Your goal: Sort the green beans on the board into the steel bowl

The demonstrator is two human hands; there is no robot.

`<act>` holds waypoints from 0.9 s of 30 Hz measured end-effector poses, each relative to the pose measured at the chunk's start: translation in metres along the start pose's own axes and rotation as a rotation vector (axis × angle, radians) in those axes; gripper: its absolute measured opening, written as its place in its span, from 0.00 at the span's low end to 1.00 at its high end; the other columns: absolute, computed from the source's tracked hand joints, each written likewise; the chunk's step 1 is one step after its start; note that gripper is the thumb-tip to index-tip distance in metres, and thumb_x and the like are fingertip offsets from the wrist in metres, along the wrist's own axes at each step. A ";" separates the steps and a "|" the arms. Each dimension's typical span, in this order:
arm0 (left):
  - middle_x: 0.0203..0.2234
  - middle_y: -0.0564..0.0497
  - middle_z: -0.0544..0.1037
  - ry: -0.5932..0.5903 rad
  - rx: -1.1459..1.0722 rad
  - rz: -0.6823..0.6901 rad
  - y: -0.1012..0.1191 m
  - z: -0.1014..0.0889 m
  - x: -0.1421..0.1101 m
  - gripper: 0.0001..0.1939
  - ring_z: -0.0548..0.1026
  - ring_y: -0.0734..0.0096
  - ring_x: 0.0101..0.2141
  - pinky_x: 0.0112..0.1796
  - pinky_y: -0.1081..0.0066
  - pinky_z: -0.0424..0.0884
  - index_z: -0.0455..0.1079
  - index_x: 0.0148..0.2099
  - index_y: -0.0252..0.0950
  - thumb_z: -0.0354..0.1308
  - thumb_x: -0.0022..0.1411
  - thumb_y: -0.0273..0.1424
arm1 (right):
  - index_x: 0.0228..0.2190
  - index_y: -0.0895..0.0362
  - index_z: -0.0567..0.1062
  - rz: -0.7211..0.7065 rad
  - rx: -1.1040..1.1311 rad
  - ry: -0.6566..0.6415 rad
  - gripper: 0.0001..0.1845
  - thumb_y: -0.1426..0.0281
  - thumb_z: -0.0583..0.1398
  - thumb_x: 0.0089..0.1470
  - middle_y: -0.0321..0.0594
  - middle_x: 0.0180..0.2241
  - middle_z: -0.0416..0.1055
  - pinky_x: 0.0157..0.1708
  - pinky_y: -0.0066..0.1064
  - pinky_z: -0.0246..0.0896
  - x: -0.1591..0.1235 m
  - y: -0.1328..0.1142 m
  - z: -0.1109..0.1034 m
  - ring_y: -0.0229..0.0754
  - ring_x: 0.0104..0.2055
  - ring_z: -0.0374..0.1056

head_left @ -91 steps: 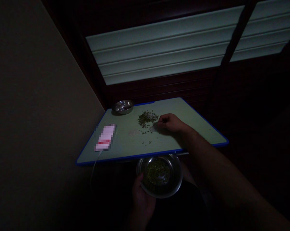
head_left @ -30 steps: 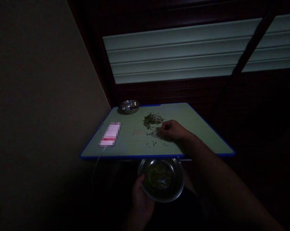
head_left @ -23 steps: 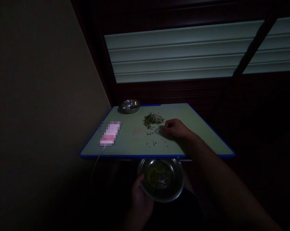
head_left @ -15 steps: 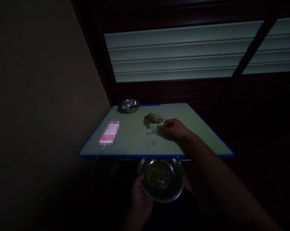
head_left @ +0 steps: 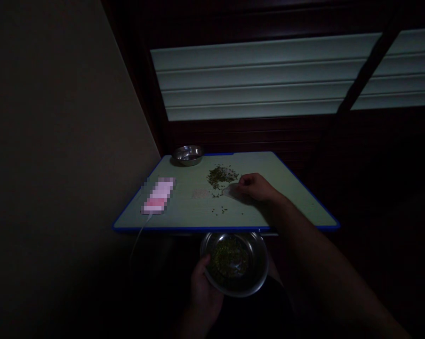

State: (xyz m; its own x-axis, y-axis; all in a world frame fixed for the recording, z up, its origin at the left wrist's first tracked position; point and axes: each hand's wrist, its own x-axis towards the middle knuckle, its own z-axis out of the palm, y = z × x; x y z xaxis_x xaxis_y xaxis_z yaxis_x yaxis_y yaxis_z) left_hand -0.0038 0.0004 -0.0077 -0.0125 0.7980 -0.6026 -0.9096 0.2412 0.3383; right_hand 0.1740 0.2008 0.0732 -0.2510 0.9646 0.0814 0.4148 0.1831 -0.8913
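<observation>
My left hand point(head_left: 205, 287) grips the left rim of a stainless steel bowl point(head_left: 258, 278), thumb over the edge. Small green beans point(head_left: 229, 256) cover part of the bowl's bottom, below the board's front edge. Over the board, my right hand point(head_left: 253, 186) is closed on a thin, see-through plastic piece point(head_left: 229, 189); its exact kind is unclear in the dim light. The piece points left, close to the near side of a loose pile of small green beans point(head_left: 219, 175) mixed with whitish bits. Several single beans point(head_left: 219, 210) lie nearer the front edge.
The pale green board point(head_left: 286, 212) has a blue rim. A smaller steel bowl point(head_left: 188, 156) stands at its back left corner. A blurred-out phone point(head_left: 159, 195) lies at the left with a white cable point(head_left: 138, 238). Pale grains point(head_left: 200, 193) lie mid-board. A wall point(head_left: 74, 141) rises at the left.
My right hand has made small shifts beside the pile, the clear piece moving slightly right and then back left. My left hand keeps the bowl in place. The view has shifted a little.
</observation>
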 end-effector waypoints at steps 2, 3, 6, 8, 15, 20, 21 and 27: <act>0.31 0.45 0.84 -0.002 0.005 0.006 0.000 0.000 0.000 0.12 0.81 0.59 0.36 0.48 0.56 0.71 0.79 0.41 0.35 0.56 0.59 0.29 | 0.20 0.57 0.67 -0.009 -0.007 0.022 0.13 0.62 0.63 0.39 0.32 0.17 0.63 0.21 0.27 0.49 0.001 0.002 -0.005 0.33 0.20 0.56; 0.31 0.45 0.84 -0.009 0.003 0.007 0.000 0.000 0.000 0.12 0.81 0.58 0.36 0.49 0.56 0.71 0.79 0.42 0.35 0.56 0.59 0.29 | 0.20 0.57 0.67 -0.007 -0.016 0.030 0.13 0.62 0.63 0.39 0.32 0.17 0.63 0.21 0.27 0.49 0.001 0.003 -0.007 0.32 0.20 0.55; 0.31 0.45 0.84 -0.023 -0.001 0.000 0.000 0.000 0.001 0.14 0.81 0.58 0.36 0.49 0.56 0.71 0.79 0.45 0.36 0.55 0.59 0.29 | 0.20 0.58 0.68 0.007 -0.060 0.024 0.13 0.62 0.63 0.38 0.32 0.17 0.63 0.22 0.27 0.50 0.001 0.003 -0.013 0.33 0.21 0.56; 0.32 0.46 0.84 -0.013 -0.005 0.005 0.000 0.000 0.001 0.15 0.81 0.59 0.36 0.49 0.56 0.70 0.78 0.46 0.36 0.55 0.60 0.29 | 0.20 0.58 0.69 0.010 -0.084 0.012 0.13 0.62 0.64 0.38 0.32 0.18 0.63 0.22 0.27 0.50 0.000 0.003 -0.014 0.33 0.21 0.56; 0.32 0.45 0.84 0.002 0.018 0.011 0.000 0.000 0.001 0.14 0.81 0.58 0.37 0.48 0.57 0.71 0.78 0.46 0.36 0.55 0.59 0.30 | 0.21 0.58 0.68 0.072 0.010 -0.108 0.15 0.62 0.67 0.37 0.32 0.16 0.64 0.20 0.27 0.52 -0.008 -0.004 -0.011 0.33 0.19 0.58; 0.32 0.45 0.84 0.014 0.002 0.021 0.000 0.003 -0.002 0.13 0.81 0.59 0.36 0.48 0.57 0.72 0.79 0.43 0.36 0.55 0.59 0.29 | 0.21 0.58 0.69 0.109 0.032 -0.168 0.12 0.66 0.67 0.38 0.33 0.17 0.66 0.20 0.27 0.55 -0.020 -0.012 -0.009 0.33 0.18 0.60; 0.32 0.45 0.84 0.013 -0.004 0.022 0.000 0.004 -0.002 0.13 0.81 0.59 0.36 0.48 0.57 0.72 0.78 0.43 0.36 0.55 0.60 0.29 | 0.21 0.58 0.69 0.118 0.022 -0.165 0.11 0.67 0.66 0.39 0.33 0.17 0.66 0.20 0.27 0.55 -0.023 -0.014 -0.008 0.33 0.18 0.60; 0.32 0.46 0.84 -0.003 -0.015 0.048 -0.001 0.007 -0.004 0.13 0.81 0.58 0.36 0.49 0.55 0.71 0.78 0.43 0.37 0.54 0.60 0.29 | 0.20 0.56 0.69 0.148 -0.117 -0.045 0.08 0.69 0.64 0.41 0.33 0.16 0.66 0.21 0.28 0.54 -0.039 -0.019 0.004 0.35 0.19 0.61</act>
State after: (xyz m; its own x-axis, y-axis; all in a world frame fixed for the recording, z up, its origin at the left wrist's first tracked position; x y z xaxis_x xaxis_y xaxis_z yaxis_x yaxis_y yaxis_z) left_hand 0.0002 0.0013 -0.0004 -0.0553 0.8102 -0.5835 -0.9139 0.1943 0.3564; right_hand 0.1729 0.1593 0.0850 -0.2179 0.9735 -0.0690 0.5485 0.0637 -0.8337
